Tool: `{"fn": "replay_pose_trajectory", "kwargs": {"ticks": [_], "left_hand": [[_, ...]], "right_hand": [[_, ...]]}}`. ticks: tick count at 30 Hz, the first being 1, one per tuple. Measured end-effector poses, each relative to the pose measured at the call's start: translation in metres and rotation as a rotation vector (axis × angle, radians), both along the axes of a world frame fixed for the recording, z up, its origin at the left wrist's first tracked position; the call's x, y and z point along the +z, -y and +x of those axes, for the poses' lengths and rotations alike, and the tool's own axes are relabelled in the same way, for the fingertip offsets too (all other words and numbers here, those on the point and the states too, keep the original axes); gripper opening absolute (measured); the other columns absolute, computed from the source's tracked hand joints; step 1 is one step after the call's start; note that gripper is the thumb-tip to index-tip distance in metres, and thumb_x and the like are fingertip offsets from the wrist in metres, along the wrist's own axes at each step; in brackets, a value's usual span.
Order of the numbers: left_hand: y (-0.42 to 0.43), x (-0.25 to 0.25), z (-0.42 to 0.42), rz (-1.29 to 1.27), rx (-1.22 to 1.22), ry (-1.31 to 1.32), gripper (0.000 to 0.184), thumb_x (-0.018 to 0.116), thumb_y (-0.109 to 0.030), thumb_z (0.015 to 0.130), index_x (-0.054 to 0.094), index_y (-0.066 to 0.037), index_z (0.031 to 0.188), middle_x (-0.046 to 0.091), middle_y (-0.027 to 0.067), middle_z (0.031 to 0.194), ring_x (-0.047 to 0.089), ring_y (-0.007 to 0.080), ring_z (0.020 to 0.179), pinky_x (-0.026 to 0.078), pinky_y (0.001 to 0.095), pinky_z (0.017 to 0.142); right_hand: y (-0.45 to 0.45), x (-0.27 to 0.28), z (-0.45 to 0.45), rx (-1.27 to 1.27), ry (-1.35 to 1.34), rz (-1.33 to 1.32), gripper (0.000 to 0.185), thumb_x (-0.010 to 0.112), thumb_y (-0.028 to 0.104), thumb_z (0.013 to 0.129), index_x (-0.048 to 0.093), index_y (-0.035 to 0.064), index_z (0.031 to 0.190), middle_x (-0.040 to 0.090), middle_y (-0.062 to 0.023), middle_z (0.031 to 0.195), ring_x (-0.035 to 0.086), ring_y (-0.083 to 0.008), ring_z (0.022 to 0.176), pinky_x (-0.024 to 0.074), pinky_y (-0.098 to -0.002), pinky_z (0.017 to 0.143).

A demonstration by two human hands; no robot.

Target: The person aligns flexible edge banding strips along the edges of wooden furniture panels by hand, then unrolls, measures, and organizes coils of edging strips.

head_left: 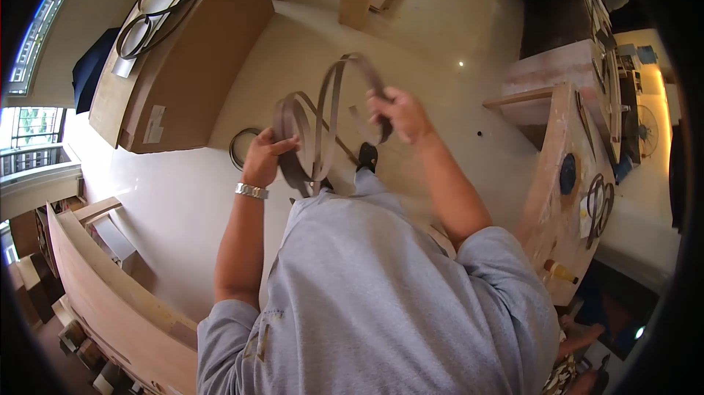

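A long brown strip of edge banding (336, 94) hangs in loose loops between my two hands, in front of my body. My left hand (270, 154), with a metal watch on its wrist, is closed around the coiled part at the left. My right hand (400, 114) grips the other part of the strip, at the top right of the loops; it is slightly blurred. One wide loop arches up between the hands, and a loose end shows near the right hand. Fingers partly hide the strip where each hand holds it.
A large brown panelled box (213, 35) stands at the upper left with coiled strips on it. Another coil (240, 149) lies on the floor by my left hand. A wooden workbench (546, 197) at the right carries a bottle (560, 271) and coils. A curved wooden piece (117, 296) stands lower left.
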State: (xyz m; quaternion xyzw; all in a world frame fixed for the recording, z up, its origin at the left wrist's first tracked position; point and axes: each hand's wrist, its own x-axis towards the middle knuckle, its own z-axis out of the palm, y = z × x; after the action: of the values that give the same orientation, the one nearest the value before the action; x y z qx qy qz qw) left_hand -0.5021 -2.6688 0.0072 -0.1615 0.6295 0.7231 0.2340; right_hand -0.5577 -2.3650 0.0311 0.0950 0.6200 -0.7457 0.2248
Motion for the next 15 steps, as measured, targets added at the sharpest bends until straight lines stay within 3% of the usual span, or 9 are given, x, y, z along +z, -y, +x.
{"fn": "replay_pose_trajectory", "kwargs": {"ticks": [3, 9, 15], "left_hand": [[0.037, -0.023, 0.009, 0.094, 0.099, -0.006, 0.019, 0.067, -0.006, 0.080, 0.059, 0.002, 0.095, 0.064, 0.0077, 0.088, 0.063, 0.0159, 0.079, 0.049, 0.0268, 0.074], [0.085, -0.008, 0.020, 0.180, 0.218, -0.060, 0.018, 0.058, 0.000, 0.085, 0.055, 0.001, 0.103, 0.063, 0.0073, 0.092, 0.060, 0.0163, 0.083, 0.049, 0.0299, 0.078], [0.097, 0.004, 0.015, 0.188, 0.316, -0.077, 0.017, 0.059, -0.002, 0.085, 0.055, 0.000, 0.102, 0.062, 0.0068, 0.091, 0.059, 0.0164, 0.083, 0.047, 0.0301, 0.079]], "right_hand": [[-0.063, 0.011, -0.008, -0.184, -0.040, 0.020, 0.023, 0.067, 0.018, 0.084, 0.061, 0.0014, 0.100, 0.058, -0.0014, 0.077, 0.054, -0.0103, 0.060, 0.0467, -0.0233, 0.059], [-0.156, 0.027, 0.000, -0.459, -0.108, 0.115, 0.021, 0.069, 0.023, 0.084, 0.062, 0.0047, 0.093, 0.053, 0.0007, 0.071, 0.051, -0.0087, 0.057, 0.0433, -0.0229, 0.053], [-0.196, 0.035, 0.012, -0.647, -0.121, 0.144, 0.019, 0.067, 0.025, 0.085, 0.062, 0.0071, 0.089, 0.051, 0.0009, 0.070, 0.050, -0.0088, 0.055, 0.0416, -0.0240, 0.051]]}}
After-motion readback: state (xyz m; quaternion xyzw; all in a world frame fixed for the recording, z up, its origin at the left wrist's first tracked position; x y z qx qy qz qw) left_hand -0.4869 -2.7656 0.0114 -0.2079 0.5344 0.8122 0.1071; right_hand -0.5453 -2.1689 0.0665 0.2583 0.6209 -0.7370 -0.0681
